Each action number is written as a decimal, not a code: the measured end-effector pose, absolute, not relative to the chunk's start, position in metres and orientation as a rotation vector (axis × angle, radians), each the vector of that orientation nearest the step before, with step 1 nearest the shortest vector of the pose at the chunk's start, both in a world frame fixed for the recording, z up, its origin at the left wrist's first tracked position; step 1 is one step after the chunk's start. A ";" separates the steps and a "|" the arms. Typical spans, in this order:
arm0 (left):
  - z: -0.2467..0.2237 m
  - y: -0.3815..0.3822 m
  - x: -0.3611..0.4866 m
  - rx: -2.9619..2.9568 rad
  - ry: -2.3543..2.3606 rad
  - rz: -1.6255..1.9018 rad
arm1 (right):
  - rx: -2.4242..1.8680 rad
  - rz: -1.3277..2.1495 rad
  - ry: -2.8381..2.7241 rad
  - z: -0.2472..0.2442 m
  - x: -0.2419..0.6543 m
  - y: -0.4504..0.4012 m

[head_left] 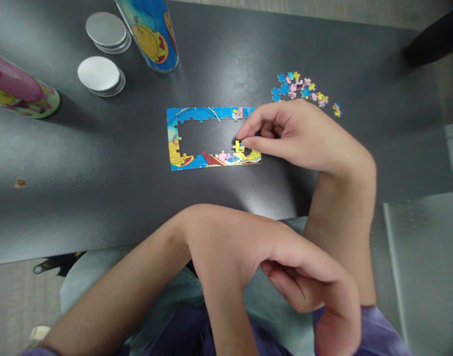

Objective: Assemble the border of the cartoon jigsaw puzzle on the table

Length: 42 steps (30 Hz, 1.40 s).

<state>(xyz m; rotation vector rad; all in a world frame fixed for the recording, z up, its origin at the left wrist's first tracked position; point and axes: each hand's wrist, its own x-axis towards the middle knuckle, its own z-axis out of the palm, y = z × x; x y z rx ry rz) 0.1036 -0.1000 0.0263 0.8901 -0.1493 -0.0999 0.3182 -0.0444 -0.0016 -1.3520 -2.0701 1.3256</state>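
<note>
A partly built jigsaw puzzle [196,114] lies flat in the middle of the dark table [100,163]. Its blue and yellow border is joined and the inside is open. My right hand [304,138] rests at the puzzle's right end. Its thumb and forefinger pinch a small puzzle piece [256,132] just above the lower right corner. My left hand [296,277] hangs in front of the table edge over my lap, its fingers loosely curled with nothing seen in them. A heap of loose pieces [299,89] lies behind my right hand.
A blue picture tube [154,34] stands at the back. A pink tube [19,91] lies at the far left. Two stacks of round metal lids [99,74] [106,30] sit between them. One stray piece [336,110] lies right of the heap. A dark object [433,39] sits at the table's back right corner.
</note>
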 end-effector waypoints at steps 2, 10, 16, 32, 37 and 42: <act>0.026 -0.100 0.103 0.893 -0.143 -0.103 | -1.372 1.318 -2.070 -0.001 0.318 -0.044; 0.028 -0.098 0.104 0.901 -0.130 -0.115 | -1.417 1.298 -2.067 0.004 0.317 -0.046; 0.028 -0.098 0.105 0.893 -0.139 -0.092 | -1.326 1.066 -1.934 0.010 0.326 -0.047; 0.004 -0.110 0.096 0.971 -0.165 -0.060 | -1.693 0.436 -1.847 0.003 0.362 -0.040; 0.005 -0.108 0.097 0.971 -0.146 -0.092 | -1.790 0.454 -1.940 -0.013 0.352 -0.032; 0.007 -0.108 0.096 0.944 -0.155 -0.065 | -1.766 0.518 -1.964 -0.018 0.351 -0.028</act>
